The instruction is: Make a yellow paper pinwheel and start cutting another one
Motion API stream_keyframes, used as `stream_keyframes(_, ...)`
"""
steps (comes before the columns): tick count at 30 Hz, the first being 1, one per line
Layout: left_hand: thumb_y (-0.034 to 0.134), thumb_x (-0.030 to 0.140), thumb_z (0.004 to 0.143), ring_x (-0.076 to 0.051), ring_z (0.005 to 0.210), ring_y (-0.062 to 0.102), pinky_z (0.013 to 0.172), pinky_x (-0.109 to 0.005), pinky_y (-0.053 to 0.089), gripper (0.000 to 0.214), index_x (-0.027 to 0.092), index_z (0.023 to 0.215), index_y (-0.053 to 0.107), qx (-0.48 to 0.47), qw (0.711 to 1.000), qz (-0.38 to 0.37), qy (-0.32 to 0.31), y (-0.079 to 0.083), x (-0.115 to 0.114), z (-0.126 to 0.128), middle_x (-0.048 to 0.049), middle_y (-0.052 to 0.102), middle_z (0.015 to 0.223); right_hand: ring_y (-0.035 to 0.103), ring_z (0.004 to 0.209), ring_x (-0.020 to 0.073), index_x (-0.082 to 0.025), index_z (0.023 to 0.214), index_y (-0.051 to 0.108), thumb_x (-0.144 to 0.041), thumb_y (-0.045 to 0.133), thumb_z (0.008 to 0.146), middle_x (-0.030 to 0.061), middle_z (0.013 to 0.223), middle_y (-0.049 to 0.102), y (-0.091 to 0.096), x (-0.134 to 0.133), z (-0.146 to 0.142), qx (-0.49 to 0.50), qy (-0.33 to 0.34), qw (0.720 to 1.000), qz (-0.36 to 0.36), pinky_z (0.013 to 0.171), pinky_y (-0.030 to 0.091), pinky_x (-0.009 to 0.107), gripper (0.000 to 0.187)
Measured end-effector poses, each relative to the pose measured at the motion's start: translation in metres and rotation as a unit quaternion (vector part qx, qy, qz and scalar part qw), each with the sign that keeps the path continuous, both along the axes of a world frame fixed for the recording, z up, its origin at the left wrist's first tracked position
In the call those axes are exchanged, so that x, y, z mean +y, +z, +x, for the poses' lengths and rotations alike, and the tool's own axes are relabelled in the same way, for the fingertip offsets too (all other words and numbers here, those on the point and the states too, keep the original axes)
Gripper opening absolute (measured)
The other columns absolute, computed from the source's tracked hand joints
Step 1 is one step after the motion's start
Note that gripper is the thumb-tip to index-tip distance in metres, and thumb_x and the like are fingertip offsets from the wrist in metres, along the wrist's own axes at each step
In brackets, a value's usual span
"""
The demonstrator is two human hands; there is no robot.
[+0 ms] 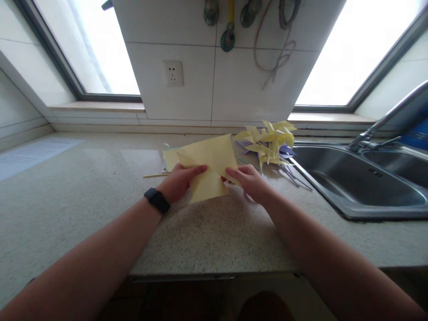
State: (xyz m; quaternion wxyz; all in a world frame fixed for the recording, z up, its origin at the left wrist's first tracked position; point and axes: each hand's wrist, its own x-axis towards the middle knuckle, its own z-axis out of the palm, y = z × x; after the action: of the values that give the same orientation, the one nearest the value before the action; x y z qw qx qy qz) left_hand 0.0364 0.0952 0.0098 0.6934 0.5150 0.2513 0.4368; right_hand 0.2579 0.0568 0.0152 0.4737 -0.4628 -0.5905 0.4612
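Observation:
Between my two hands is a pale yellow sheet of paper [214, 154], cut inward so that its parts stand apart, raised over the counter. My left hand [179, 180] pinches its left part, thumb on top, with a dark watch on the wrist. My right hand [249, 180] grips the lower right part between thumb and fingers. Behind the left hand more yellow paper shows, and a thin stick [154, 175] lies on the counter. Right of the sheet sits a pile of yellow paper pinwheels [270, 140], with some purple paper among them.
The speckled counter [207, 245] ends at a front edge near my body. A steel double sink [344, 209] with a faucet [364, 140] is at the right. Printed paper [33, 154] lies far left. Tiled wall, a socket [174, 73] and pipe valves stand behind.

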Motion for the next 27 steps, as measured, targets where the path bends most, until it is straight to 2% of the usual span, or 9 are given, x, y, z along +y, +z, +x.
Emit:
stream_keyframes(3,0.081,0.028,0.082,-0.023,0.093,0.074,0.084,-0.035,0.059,0.039,0.015,0.117,0.072,0.003,1.0,-0.005,-0.004,-0.0002,0.0004,-0.0005,-0.0132,0.076,0.115,0.065,0.06,0.0189,-0.018,0.071,0.078,-0.047,0.071,0.08,0.0086,0.072,0.076,-0.0003,-0.0019,0.0,0.022,0.011,0.999,-0.047,0.056,0.05,0.03,0.032)
stream_keyframes(5,0.082,0.027,0.081,-0.022,0.093,0.074,0.083,-0.033,0.058,0.039,0.015,0.117,0.072,0.004,1.0,-0.007,-0.004,-0.0007,0.0012,-0.0006,-0.0127,0.076,0.114,0.067,0.06,0.0204,-0.017,0.074,0.078,-0.048,0.073,0.079,0.0102,0.074,0.077,0.0002,-0.0029,0.0004,0.037,0.025,0.997,-0.064,0.053,0.051,0.031,0.031)
stream_keyframes(9,0.083,0.025,0.079,-0.023,0.095,0.074,0.086,-0.034,0.058,0.044,0.015,0.12,0.071,0.01,1.0,-0.009,-0.01,-0.0012,0.0015,-0.0004,-0.013,0.076,0.115,0.071,0.076,0.0217,-0.019,0.089,0.079,-0.046,0.079,0.077,0.0087,0.091,0.079,0.0035,-0.0031,0.0019,0.074,0.045,0.995,-0.049,0.067,0.057,0.032,0.029)
stream_keyframes(15,0.084,0.023,0.078,-0.024,0.095,0.074,0.089,-0.037,0.057,0.044,0.013,0.118,0.072,0.042,0.999,-0.008,-0.021,0.0001,-0.003,-0.0005,-0.0147,0.076,0.118,0.072,0.079,0.0206,-0.019,0.103,0.075,-0.04,0.085,0.073,0.0077,0.1,0.079,0.0078,-0.0049,-0.0002,0.12,0.043,0.991,-0.035,0.071,0.058,0.032,0.038)
stream_keyframes(21,0.084,0.024,0.078,-0.023,0.097,0.073,0.089,-0.035,0.057,0.043,0.015,0.118,0.072,0.047,0.998,-0.014,-0.03,0.0015,-0.0073,-0.0003,-0.0134,0.075,0.121,0.073,0.078,0.0216,-0.019,0.098,0.076,-0.033,0.088,0.069,0.0081,0.097,0.079,0.0055,-0.006,-0.0037,0.139,0.021,0.989,-0.044,0.073,0.06,0.035,0.034)
stream_keyframes(27,0.079,0.031,0.084,-0.025,0.093,0.074,0.086,-0.034,0.058,0.036,0.012,0.114,0.072,0.031,0.998,-0.04,-0.038,-0.0002,-0.0045,-0.0026,-0.0169,0.076,0.114,0.074,0.079,0.0216,-0.019,0.095,0.078,-0.029,0.088,0.069,0.0086,0.099,0.08,0.0032,-0.0017,-0.0029,0.15,-0.013,0.988,-0.039,0.075,0.061,0.035,0.029)
